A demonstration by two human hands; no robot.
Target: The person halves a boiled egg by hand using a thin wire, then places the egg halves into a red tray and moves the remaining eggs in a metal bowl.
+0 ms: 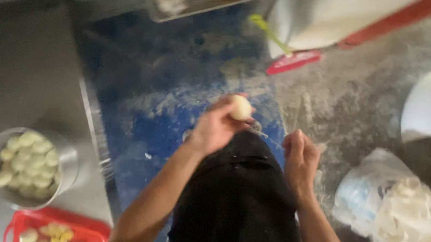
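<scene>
we see a blue floor (174, 105) dusted white, with a metal bowl (73, 161) of peeled pieces at its left edge and a red basket (92, 231) below it. our left hand (214, 129) grips a pale round onion (241, 107); our right hand (300, 160) pinches a small blurred knife (263, 133) just beside it.

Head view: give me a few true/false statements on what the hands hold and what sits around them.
1. The left hand holds a pale round peeled piece. True.
2. The right hand rests inside the metal bowl. False: it is raised beside the left hand, far from the bowl.
3. The metal bowl holds pale peeled pieces. True.
4. The red basket is at the upper right. False: it sits at the lower left, below the bowl.
5. A plastic bag lies right of the right hand. True.
</scene>
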